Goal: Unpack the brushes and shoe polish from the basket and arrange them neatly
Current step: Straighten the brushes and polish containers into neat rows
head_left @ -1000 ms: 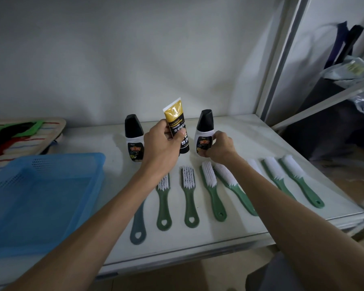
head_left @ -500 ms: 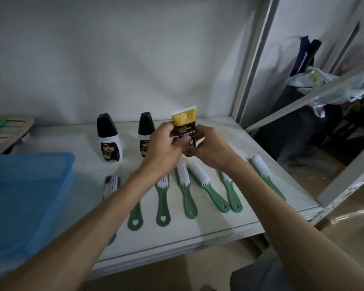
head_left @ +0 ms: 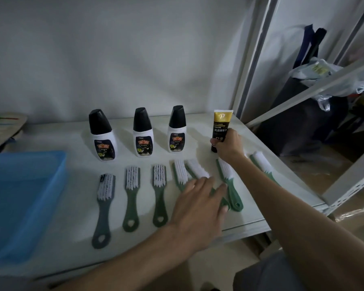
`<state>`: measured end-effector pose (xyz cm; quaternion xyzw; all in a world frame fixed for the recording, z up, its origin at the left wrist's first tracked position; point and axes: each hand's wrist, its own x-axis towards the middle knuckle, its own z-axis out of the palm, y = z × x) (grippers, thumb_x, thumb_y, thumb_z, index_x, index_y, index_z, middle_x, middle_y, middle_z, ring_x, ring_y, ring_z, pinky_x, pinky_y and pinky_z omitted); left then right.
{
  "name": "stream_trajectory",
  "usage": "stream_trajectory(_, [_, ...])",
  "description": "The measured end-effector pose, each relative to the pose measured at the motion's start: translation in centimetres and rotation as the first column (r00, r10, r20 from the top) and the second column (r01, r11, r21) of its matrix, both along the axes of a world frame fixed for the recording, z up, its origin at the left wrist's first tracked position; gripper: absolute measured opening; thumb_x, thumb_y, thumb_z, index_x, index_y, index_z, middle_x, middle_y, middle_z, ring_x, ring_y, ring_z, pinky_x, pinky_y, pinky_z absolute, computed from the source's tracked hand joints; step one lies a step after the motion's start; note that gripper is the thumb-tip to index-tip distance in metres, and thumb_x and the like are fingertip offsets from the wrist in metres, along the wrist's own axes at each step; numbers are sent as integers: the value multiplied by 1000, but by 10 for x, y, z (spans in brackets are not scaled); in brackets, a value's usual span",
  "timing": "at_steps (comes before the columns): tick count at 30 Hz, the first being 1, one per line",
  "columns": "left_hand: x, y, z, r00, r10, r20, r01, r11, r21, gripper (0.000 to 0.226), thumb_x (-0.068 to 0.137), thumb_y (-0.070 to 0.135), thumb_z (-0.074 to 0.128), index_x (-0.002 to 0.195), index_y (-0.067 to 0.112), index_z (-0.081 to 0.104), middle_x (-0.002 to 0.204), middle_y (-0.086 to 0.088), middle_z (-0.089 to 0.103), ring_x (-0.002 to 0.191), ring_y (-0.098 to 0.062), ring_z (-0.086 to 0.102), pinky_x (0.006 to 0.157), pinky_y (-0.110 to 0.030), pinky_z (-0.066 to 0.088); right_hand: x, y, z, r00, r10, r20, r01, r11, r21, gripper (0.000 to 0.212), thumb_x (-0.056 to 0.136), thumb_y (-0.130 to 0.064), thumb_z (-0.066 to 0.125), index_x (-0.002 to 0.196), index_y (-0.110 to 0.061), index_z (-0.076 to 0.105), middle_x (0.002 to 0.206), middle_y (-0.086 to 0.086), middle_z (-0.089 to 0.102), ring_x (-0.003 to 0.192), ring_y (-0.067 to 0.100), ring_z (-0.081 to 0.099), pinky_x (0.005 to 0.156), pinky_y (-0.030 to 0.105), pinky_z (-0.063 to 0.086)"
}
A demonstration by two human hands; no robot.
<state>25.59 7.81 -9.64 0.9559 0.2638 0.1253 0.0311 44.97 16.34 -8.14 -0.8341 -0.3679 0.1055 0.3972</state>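
Three white shoe polish bottles with black caps (head_left: 143,133) stand in a row near the back of the white shelf (head_left: 67,206). To their right a gold and black tube (head_left: 221,127) stands upright, gripped low down by my right hand (head_left: 229,144). Several green-handled brushes with white bristles (head_left: 131,198) lie side by side in front. My left hand (head_left: 198,206) hovers flat with fingers spread over the handles of the middle brushes (head_left: 197,170), holding nothing. The blue basket (head_left: 51,185) sits at the left.
A striped woven item (head_left: 2,131) lies at the back left. The shelf's metal upright (head_left: 252,59) rises at the back right, with a diagonal brace (head_left: 315,87) beyond the shelf's right edge. Dark bags (head_left: 303,114) sit on the floor past it.
My left hand let go of the tube and dropped over the brushes. My right hand carried the tube to the right end of the bottle row. The view shifted, showing three bottles.
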Motion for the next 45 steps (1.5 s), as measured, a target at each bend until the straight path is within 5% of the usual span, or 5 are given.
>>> stream_trajectory(12, [4,-3,-17,996,-74,-50,68,992,-101,53,105,38,24,153,17,24,163,-9,15,150,-17,5,108,-23,-17,3,-9,12,998,-11,55,16,997,-77,63,80,-16,78,127,3,41,126,19,48,117,32,48,87,31,41])
stream_trajectory(15, [2,-7,-15,996,-86,-1,85,988,-127,47,105,34,27,148,16,34,161,-9,20,149,-19,10,108,-21,-14,4,-27,31,991,-63,116,73,994,-79,30,85,-12,66,108,2,56,107,17,56,100,31,55,77,35,46])
stream_trajectory(25, [0,-11,-21,990,-24,136,44,988,-148,49,103,33,38,147,11,38,154,-6,37,143,-16,29,111,-17,-3,-40,-105,25,971,206,117,-91,779,-621,27,85,-30,63,96,-12,46,93,10,59,86,28,64,67,34,51])
stream_trajectory(29, [0,-12,-23,993,-3,116,20,989,-149,54,104,37,33,151,12,29,158,-3,30,146,-13,23,114,-19,-2,-43,-110,22,967,225,121,-95,755,-649,25,84,-26,59,102,-11,51,95,7,56,94,26,64,83,38,56])
stream_trajectory(45, [1,-9,-24,996,-44,71,49,996,-71,53,104,35,31,150,8,29,159,-9,28,147,-19,22,113,-21,-5,-20,-120,30,980,87,176,20,848,-530,34,84,-30,68,99,-10,45,91,6,52,86,26,57,68,35,48])
